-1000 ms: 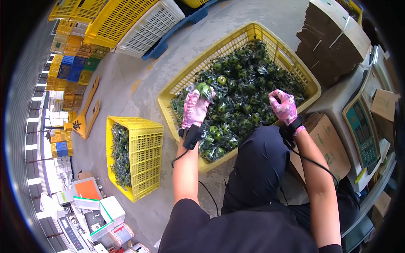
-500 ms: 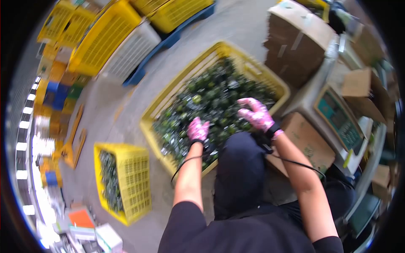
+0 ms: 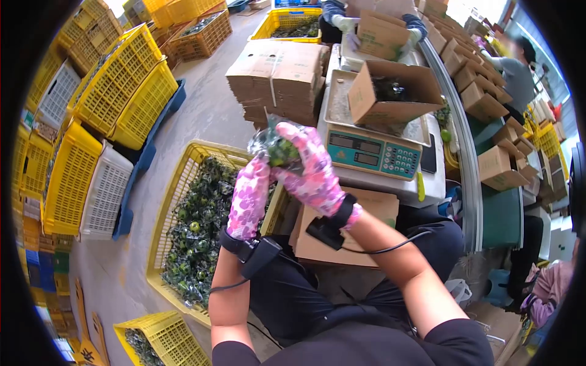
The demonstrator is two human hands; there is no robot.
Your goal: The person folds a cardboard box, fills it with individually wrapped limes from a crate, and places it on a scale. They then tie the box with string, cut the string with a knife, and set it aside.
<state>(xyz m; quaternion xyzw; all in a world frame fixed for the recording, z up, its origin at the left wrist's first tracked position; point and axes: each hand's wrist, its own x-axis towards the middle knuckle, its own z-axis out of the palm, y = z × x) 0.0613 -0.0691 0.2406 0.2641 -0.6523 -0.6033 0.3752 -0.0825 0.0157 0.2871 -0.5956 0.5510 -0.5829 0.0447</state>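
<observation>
Both my hands wear pink patterned gloves and meet in front of me, above the right edge of a large yellow crate (image 3: pixel 160 244). Between them is a clear-wrapped bundle of green fruit (image 3: pixel 282 151). My left hand (image 3: pixel 249 196) has its fingers against the bundle's lower left side. My right hand (image 3: pixel 312 174) wraps round its right side with the thumb beneath. The crate holds many similar wrapped green fruits (image 3: pixel 195 244). To the right, a scale (image 3: pixel 372 152) bears an open cardboard box (image 3: pixel 390 110) with dark wrapped items inside.
Stacked flat cardboard (image 3: pixel 274 76) stands beyond my hands. More cardboard (image 3: pixel 348 226) lies beside my knees. Crates on a blue pallet (image 3: pixel 146 152) line the left. A smaller yellow crate (image 3: pixel 171 341) is at lower left. Co-workers (image 3: pixel 519 76) are near the conveyor rail (image 3: pixel 455 122).
My hands have risen out of the crate and come together round a wrapped bundle. The view has turned right, bringing the scale, the open box and co-workers into sight.
</observation>
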